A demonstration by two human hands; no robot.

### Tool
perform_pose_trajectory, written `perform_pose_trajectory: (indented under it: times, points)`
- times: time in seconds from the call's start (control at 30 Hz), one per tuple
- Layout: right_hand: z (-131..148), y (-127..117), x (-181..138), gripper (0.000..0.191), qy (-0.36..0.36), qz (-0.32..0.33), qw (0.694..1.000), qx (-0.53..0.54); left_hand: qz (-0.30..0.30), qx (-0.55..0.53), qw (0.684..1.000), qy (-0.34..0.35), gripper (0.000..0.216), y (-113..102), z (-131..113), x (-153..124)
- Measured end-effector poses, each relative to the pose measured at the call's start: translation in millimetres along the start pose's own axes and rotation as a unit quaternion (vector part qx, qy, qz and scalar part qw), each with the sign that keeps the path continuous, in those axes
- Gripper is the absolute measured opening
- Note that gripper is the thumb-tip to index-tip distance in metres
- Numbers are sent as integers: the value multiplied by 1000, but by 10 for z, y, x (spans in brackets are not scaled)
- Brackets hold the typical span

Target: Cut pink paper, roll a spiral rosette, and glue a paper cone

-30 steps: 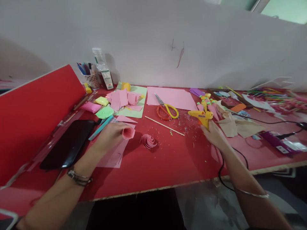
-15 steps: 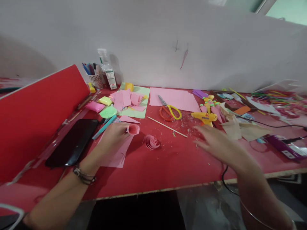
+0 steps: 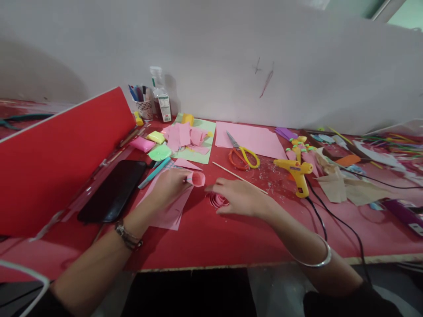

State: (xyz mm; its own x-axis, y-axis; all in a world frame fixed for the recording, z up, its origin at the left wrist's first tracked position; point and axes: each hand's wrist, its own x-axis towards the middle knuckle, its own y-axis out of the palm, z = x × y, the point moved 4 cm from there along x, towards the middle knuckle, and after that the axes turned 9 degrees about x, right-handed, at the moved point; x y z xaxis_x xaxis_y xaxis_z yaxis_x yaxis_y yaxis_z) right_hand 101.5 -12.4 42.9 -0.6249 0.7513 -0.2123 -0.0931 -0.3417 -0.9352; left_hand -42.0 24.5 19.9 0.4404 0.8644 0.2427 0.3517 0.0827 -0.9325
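Observation:
My left hand (image 3: 174, 184) pinches a rolled pink paper cone (image 3: 198, 178), its open end facing right. Under that hand lie pink paper sheets (image 3: 168, 215). My right hand (image 3: 239, 197) hovers over a coiled pink paper rosette (image 3: 218, 200) on the red table, fingers apart and curved around it; whether they touch it is unclear. A thin wooden stick (image 3: 231, 172) lies just behind this hand. Farther right, a yellow glue gun (image 3: 299, 174) stands on the table.
Scissors (image 3: 243, 154) lie before pink sheets (image 3: 247, 134). A black phone (image 3: 114, 189) and a red board (image 3: 69, 163) are at left. Behind are cut pink pieces (image 3: 181, 135), a glass bottle (image 3: 161, 99) and a pen cup (image 3: 144, 109). Cables (image 3: 343, 224) run at right.
My right hand has moved left from beside the glue gun to the paper rosette. My left hand still holds the paper cone. The view has shifted slightly.

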Motion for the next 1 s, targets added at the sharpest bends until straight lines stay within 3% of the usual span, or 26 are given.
perform_pose_trajectory:
  times: [0.53,0.8,1.0]
  points:
    - [-62,71,13,20,-40,-42,995,87,-5,10,1000,-3,23,23,-16,-3]
    - [-52,95,-25,37,-13,-67,995,72,2,8,1000,-7,25,19,-20,-1]
    - [-74,152,29,36,10,-80,995,65,19,-5,1000,1,22,13,-21,-6]
